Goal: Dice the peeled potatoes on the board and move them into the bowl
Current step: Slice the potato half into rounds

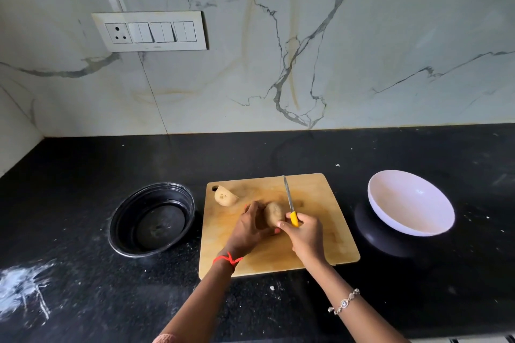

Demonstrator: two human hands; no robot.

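step: first cut | left hand (250,227) grips potato (272,214) mid-board (320,234) | right hand (305,234) grasps knife (291,207) | advice: tuck fingertips, halve for a flat face | bowl (411,203) right, on bench (83,273)

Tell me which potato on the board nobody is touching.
The cut potato piece by the board's far left corner hole; the other potato sits mid-board, held by the left hand.

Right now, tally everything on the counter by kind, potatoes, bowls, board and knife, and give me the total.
Potato pieces: 2
Bowls, one white bowl and one black bowl: 2
Wooden cutting board: 1
Yellow-handled knife: 1
Total: 6
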